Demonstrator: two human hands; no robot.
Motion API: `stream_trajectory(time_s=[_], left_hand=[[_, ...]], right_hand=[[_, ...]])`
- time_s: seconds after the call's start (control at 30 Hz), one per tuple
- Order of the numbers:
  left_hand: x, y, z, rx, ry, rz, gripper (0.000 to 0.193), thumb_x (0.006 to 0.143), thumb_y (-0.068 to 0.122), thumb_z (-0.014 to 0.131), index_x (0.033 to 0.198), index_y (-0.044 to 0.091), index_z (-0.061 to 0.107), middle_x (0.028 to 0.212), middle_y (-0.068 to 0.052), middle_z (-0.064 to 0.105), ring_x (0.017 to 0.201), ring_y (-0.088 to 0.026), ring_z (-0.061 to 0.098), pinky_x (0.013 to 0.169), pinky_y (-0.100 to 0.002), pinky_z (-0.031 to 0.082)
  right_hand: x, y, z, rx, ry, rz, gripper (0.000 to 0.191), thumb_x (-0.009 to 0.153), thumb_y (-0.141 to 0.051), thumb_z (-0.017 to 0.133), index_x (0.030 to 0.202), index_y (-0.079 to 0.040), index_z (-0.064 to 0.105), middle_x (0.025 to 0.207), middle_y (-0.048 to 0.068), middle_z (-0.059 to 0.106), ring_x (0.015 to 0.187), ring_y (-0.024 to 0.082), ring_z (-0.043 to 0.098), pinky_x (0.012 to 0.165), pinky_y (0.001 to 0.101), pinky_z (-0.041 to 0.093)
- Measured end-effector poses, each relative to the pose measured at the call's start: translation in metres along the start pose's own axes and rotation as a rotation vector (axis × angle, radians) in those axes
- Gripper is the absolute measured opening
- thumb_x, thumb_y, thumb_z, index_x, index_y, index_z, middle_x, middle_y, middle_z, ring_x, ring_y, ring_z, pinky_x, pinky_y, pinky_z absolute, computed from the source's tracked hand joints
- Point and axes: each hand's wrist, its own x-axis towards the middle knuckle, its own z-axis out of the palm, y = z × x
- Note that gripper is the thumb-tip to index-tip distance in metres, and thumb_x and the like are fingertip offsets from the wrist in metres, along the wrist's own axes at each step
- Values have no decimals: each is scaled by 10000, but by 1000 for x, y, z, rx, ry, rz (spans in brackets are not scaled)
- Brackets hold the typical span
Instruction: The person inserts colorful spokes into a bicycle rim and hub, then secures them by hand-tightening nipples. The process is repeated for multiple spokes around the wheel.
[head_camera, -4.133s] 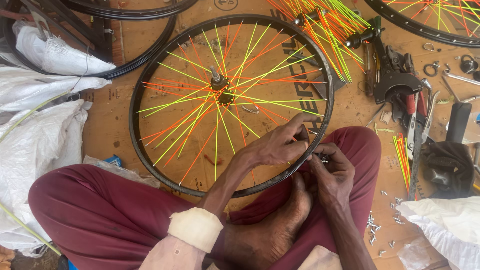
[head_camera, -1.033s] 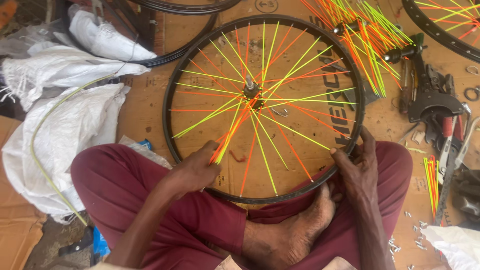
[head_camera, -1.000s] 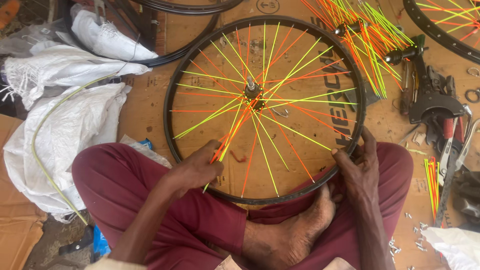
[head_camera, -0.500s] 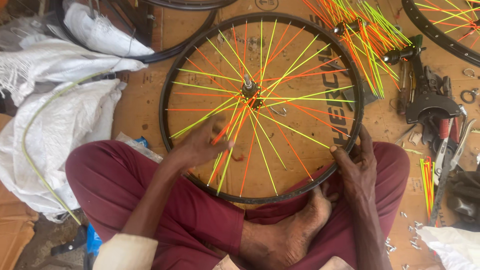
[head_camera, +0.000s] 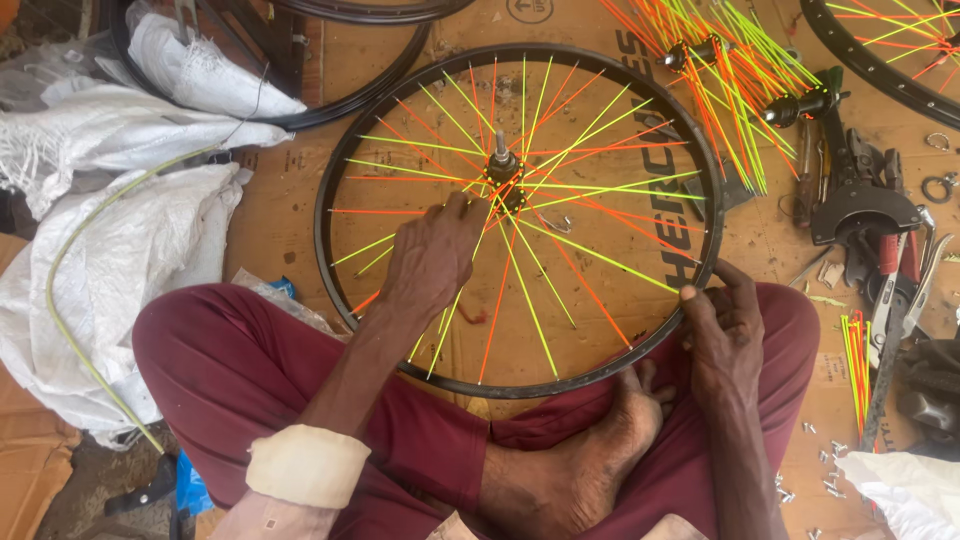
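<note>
**A:** Where does the wheel sit for you?

**B:** The black-rimmed bicycle wheel with orange and yellow-green spokes (head_camera: 520, 220) lies flat in front of your crossed legs in maroon trousers (head_camera: 230, 370), spanning both hands. Its near edge rests over your lap, just beyond your bare foot (head_camera: 580, 470).

**A:** And my hands?

**B:** Your left hand (head_camera: 432, 255) reaches in over the spokes, fingers curled down among them just short of the metal hub with its axle (head_camera: 502, 168). Whether it pinches one spoke, you can't tell from here. Your right hand (head_camera: 722, 325) is closed on the rim at the wheel's near right edge, thumb and fingers wrapped over it.

**A:** What lies around?

**B:** White woven sacks (head_camera: 120, 250) are heaped well outside your left hand. Beyond your right hand lies a loose fan of orange and green spokes on a second hub (head_camera: 720, 70), with dark metal tools (head_camera: 860, 200) near it. A small bundle of orange spokes (head_camera: 858, 350) lies just outside your right wrist.
</note>
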Motion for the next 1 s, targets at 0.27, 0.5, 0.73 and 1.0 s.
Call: stream_trajectory(time_s=[0.27,0.5,0.73,1.0], left_hand=[[1,25,7,144,35,-228,246,859,68,663,1096,15,622,959,-212,641,809,-375,703,605,-490,568],[-13,46,25,79,-87,-371,156,910,71,646,1045,7,600,935,-193,680,846,-368,732,645,-478,585],[-1,45,-1,-493,-305,-549,272,963,243,653,1005,-18,592,914,-221,687,866,-440,705,787,-541,541],[-3,59,29,-700,25,-587,547,849,92,673,1344,24,450,1278,-132,530,977,-346,645,789,-454,535]], right_hand=[[-2,-7,3,3,-6,8,503,952,-200,683,1409,-86,507,1029,56,704,755,54,564,569,210,421],[-4,-8,2,1,-11,8,515,979,-231,672,1454,-92,530,864,1,609,706,52,518,569,215,424],[-5,-12,4,31,-10,1,518,994,-246,673,1472,-87,552,828,-5,586,680,59,501,574,223,425],[-9,-25,5,-46,31,43,528,953,-220,686,1456,-102,582,926,3,668,733,63,564,587,221,448]])
